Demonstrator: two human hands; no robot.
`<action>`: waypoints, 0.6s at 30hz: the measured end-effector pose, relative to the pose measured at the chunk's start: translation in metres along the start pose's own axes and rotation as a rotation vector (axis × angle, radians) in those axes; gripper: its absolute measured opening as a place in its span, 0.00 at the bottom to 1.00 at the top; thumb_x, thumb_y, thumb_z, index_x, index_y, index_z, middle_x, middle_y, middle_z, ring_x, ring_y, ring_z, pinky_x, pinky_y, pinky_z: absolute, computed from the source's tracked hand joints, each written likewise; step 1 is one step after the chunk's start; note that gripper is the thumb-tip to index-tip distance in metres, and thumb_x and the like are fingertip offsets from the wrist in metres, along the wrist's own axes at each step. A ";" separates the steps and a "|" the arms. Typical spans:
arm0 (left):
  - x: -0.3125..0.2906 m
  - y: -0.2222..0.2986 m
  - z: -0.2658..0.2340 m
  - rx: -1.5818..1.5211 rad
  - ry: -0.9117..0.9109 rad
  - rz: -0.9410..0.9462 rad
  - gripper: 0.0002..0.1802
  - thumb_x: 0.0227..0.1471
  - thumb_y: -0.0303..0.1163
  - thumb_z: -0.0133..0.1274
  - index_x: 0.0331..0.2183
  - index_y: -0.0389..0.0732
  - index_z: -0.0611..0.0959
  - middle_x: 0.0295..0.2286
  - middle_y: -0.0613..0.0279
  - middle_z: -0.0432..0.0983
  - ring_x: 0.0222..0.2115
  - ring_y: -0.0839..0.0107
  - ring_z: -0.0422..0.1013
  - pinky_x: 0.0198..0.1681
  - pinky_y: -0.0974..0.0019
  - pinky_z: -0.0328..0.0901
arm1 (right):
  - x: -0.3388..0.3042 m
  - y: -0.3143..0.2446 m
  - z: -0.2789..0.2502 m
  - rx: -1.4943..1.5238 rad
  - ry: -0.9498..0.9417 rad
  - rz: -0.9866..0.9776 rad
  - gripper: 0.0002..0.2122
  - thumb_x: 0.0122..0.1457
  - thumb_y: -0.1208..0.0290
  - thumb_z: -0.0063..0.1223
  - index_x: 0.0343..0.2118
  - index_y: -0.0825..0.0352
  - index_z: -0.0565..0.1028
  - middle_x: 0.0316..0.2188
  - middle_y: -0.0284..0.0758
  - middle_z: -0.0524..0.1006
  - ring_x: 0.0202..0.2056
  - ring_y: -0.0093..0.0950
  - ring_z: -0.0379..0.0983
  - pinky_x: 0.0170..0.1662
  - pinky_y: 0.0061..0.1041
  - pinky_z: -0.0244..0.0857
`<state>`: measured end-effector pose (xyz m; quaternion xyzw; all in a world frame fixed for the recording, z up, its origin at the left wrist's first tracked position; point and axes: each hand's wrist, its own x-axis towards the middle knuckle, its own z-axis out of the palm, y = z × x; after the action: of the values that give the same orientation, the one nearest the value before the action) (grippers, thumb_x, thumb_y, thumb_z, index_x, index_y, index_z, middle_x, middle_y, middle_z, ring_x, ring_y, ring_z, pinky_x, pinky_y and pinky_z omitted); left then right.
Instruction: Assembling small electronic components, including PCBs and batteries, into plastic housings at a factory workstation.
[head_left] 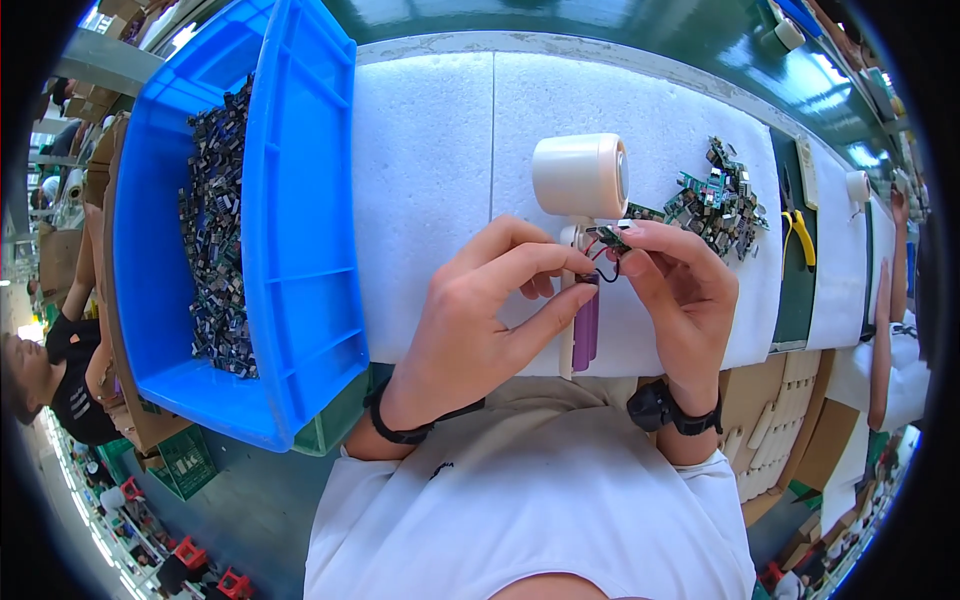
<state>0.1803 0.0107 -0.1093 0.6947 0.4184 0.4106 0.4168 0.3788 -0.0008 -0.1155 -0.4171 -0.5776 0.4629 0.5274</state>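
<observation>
Both hands (480,320) (680,290) gripping white fan (580,178), blue bin (300,200) left, circuit-board pile (720,200) right.

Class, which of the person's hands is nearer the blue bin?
Left. The left hand is just right of the blue bin; the right hand lies farther right, beyond it.

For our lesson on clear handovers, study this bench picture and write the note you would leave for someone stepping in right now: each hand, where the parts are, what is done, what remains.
Left hand: pinching the slim white handle of the small cream fan, with the purple battery cell alongside it.
Right hand: holding a small circuit board by the red and black wires at the handle top.
Parts: spare boards in a pile to the right on the white foam mat; dark parts fill the blue bin to the left; yellow-handled cutters further right.
Done: cell and board wired together.
Left: board and cell are not yet seated inside the handle.
</observation>
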 end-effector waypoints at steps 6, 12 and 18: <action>0.001 0.020 -0.011 0.229 -0.039 -0.005 0.13 0.45 0.20 0.64 0.36 0.38 0.86 0.31 0.59 0.76 0.29 0.69 0.75 0.31 0.69 0.68 | -0.003 0.003 -0.001 0.080 0.021 0.050 0.11 0.60 0.85 0.54 0.46 0.73 0.77 0.43 0.38 0.79 0.45 0.24 0.76 0.48 0.22 0.71; 0.001 0.022 -0.021 0.444 -0.097 0.038 0.13 0.45 0.19 0.62 0.37 0.39 0.86 0.32 0.58 0.78 0.30 0.62 0.76 0.31 0.66 0.70 | -0.004 0.004 -0.002 0.114 -0.006 0.072 0.12 0.60 0.85 0.54 0.46 0.73 0.76 0.43 0.39 0.79 0.45 0.24 0.77 0.49 0.21 0.71; -0.002 0.017 -0.026 0.396 -0.118 -0.004 0.13 0.46 0.17 0.61 0.36 0.38 0.86 0.33 0.58 0.79 0.31 0.63 0.77 0.32 0.67 0.71 | -0.004 0.001 0.004 0.141 0.039 0.070 0.11 0.61 0.83 0.54 0.46 0.73 0.75 0.40 0.38 0.79 0.39 0.24 0.77 0.45 0.23 0.72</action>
<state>0.1597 0.0101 -0.0855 0.7849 0.4673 0.2781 0.2968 0.3752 -0.0051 -0.1172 -0.4079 -0.5182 0.5122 0.5502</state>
